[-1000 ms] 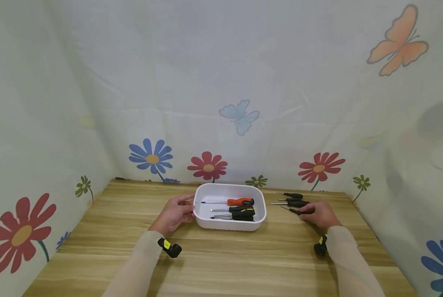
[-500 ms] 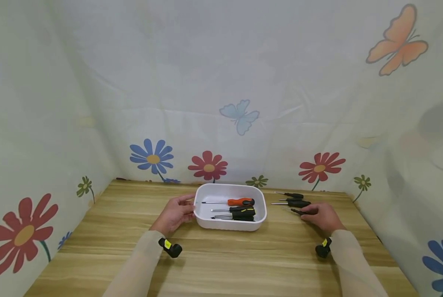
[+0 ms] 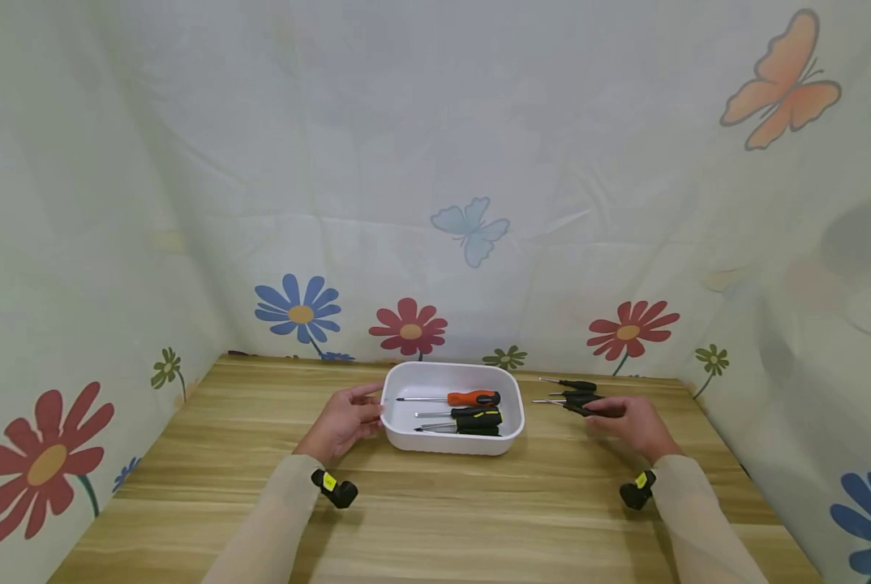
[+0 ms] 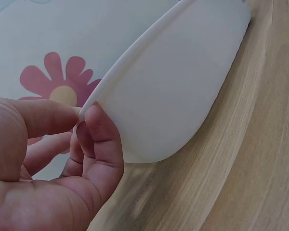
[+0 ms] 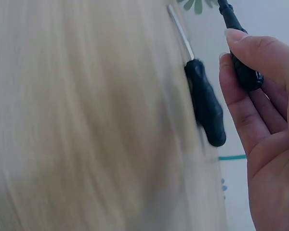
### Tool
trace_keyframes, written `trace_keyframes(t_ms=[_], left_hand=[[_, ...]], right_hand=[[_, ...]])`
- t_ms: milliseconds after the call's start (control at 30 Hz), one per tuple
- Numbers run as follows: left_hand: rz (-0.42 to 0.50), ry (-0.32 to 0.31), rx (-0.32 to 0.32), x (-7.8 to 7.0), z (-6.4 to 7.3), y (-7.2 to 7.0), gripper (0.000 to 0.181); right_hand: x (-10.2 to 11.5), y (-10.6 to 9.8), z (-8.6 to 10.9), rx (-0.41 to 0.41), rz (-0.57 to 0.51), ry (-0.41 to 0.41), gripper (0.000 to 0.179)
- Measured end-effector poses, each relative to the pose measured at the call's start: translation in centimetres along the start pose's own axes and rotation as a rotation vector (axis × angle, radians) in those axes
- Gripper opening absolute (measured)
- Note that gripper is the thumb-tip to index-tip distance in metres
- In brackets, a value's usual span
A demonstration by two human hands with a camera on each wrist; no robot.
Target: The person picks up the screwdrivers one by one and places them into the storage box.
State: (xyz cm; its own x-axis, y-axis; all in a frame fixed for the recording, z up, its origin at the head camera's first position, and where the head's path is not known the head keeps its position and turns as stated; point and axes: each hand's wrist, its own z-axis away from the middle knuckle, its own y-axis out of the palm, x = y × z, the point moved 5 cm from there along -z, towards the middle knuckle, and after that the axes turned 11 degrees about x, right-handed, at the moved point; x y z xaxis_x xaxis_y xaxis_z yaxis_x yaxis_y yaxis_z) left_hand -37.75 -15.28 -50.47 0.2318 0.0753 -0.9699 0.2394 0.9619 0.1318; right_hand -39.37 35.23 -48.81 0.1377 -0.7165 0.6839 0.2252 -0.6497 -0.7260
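Your two hands are well apart, one on either side of the white tray (image 3: 450, 444), which sits on the wood-grain bench (image 3: 435, 519). Your left hand (image 3: 344, 422) is clamped on the tray's left end, and the left wrist view shows its thumb and fingers pinching the rim. Your right hand (image 3: 628, 422), to the right of the tray, pinches the small screwdriver (image 5: 249, 79) by its black handle between thumb and fingers; the tool looks raised above the bench, its shaft pointing toward the tray side. From the head view it overlaps the middle screwdriver (image 3: 580, 397), which lies on the bench just behind it, and the rear screwdriver (image 3: 577, 385) lies a little farther back, both with black handles and with their tips toward your left. Inside the tray, the orange screwdriver (image 3: 470, 398) lies across the back part, its handle end black, and nearer you the dark-handled screwdrivers (image 3: 479, 421) lie bunched together, some marked with yellow, too close to count surely. All of these have their handles toward your right. Behind the bench hangs a pale cloth (image 3: 377, 146) printed with flowers and butterflies.
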Motion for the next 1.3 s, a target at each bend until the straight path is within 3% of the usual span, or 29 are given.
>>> trace_keyframes(t_ms=[767, 1300], left_hand=[[0.001, -0.003, -0.013, -0.2, 0.3, 0.1, 0.052], [0.003, 0.007, 0.002, 0.1, 0.0, 0.1, 0.054]], right_hand=[[6.4, 0.8, -0.6, -0.038, -0.163, -0.189, 0.035], [10.0, 2.5, -2.4, 0.027, -0.211, -0.190, 0.028]])
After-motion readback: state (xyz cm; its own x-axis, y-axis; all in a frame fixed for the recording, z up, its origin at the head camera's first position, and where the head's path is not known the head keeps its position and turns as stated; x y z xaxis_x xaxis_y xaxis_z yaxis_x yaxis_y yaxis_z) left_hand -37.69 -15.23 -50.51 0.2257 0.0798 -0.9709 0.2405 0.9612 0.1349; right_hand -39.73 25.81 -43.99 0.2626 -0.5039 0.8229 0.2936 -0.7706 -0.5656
